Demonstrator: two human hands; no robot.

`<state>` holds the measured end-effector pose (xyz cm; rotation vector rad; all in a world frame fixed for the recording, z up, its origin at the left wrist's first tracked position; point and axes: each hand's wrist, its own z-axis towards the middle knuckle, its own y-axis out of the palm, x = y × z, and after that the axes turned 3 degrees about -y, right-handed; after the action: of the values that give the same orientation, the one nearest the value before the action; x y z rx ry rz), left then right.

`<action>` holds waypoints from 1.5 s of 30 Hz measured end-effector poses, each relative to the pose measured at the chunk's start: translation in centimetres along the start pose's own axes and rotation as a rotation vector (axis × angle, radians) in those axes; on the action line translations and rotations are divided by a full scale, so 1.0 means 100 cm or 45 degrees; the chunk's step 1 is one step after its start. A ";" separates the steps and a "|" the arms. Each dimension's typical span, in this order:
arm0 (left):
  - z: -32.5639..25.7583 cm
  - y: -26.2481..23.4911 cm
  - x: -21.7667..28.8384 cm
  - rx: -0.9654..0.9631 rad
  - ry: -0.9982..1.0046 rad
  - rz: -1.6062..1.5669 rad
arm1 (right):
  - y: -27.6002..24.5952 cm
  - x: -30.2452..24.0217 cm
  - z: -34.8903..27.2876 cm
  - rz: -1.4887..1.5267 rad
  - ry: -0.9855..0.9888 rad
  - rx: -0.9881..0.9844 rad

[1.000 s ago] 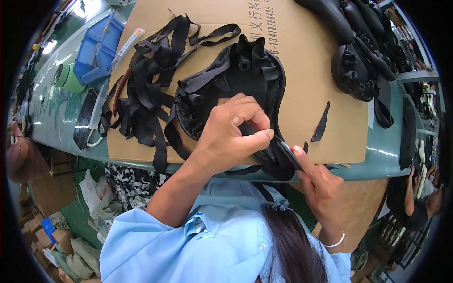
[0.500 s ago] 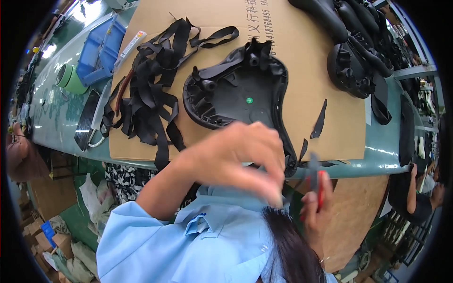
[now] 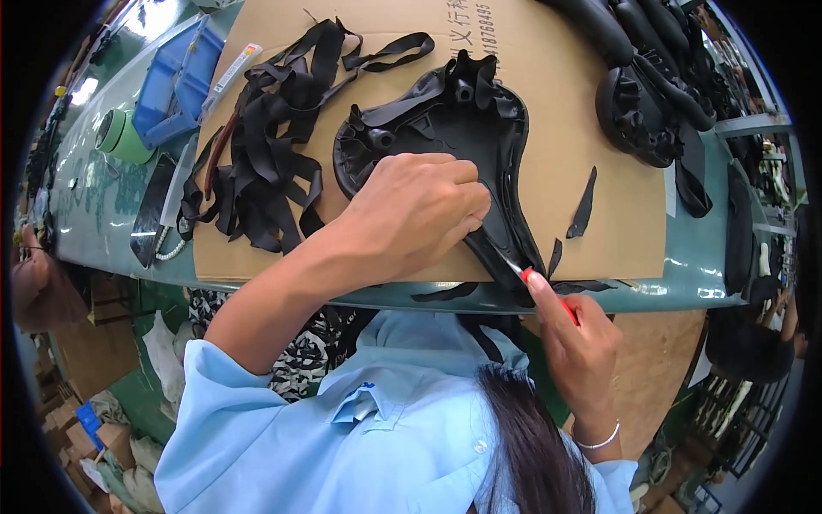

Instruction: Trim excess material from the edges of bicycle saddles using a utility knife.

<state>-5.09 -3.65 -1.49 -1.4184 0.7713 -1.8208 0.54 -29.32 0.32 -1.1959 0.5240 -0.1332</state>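
Observation:
A black bicycle saddle (image 3: 454, 133) lies upside down on cardboard, its narrow nose toward me at the table edge. Over its hollow underside hovers or rests my left hand (image 3: 428, 201), fingers pinched together; whatever they hold is hidden. My right hand (image 3: 580, 343) is closed round a red-handled tool (image 3: 526, 275) with a narrow metal tip, which meets the edge of the saddle's nose. My fingers cover most of that tool. Gathered black cover material is bunched along the saddle's wide rear rim.
Left of the saddle lies a tangle of black fabric strips (image 3: 270, 163). Beyond it are a blue bin (image 3: 180, 81), a green container (image 3: 128, 141) and a phone-like dark slab (image 3: 154, 210). More black saddles (image 3: 634, 116) are heaped at right. Black scraps (image 3: 583, 204) lie near my right hand.
My left hand has moved up and forward from the saddle's nose to over its hollow. My right hand has brought the red-handled tool forward and left to the nose.

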 end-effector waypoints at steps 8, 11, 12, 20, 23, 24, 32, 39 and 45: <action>0.002 0.006 -0.003 0.038 -0.046 -0.045 | -0.022 -0.005 0.012 -0.140 -0.043 -0.320; 0.002 0.006 0.003 0.038 -0.092 -0.048 | -0.052 0.001 0.011 -0.271 -0.074 -0.474; 0.002 0.005 0.009 0.016 -0.168 -0.047 | -0.064 0.001 0.014 -0.398 -0.114 -0.558; 0.052 0.028 0.019 -0.109 0.089 0.020 | -0.026 0.030 0.000 0.511 0.546 0.227; 0.071 0.032 0.011 -0.333 -0.084 -0.161 | -0.013 0.005 -0.005 1.076 0.945 0.182; 0.072 0.032 0.009 -0.329 -0.123 -0.232 | -0.011 0.000 -0.005 1.122 1.038 0.150; 0.072 0.016 0.016 -0.249 -0.134 -0.153 | -0.003 -0.016 -0.004 1.560 1.256 0.208; 0.080 0.018 0.010 -0.427 -0.275 -0.406 | 0.002 -0.020 -0.004 1.541 1.259 0.220; 0.083 0.018 0.002 -0.373 -0.163 -0.467 | 0.001 -0.030 0.011 1.713 1.294 0.130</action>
<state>3.19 -5.18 -0.91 -1.9532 0.7744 -1.9157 -1.56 -27.23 1.51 -0.3917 2.0663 0.4144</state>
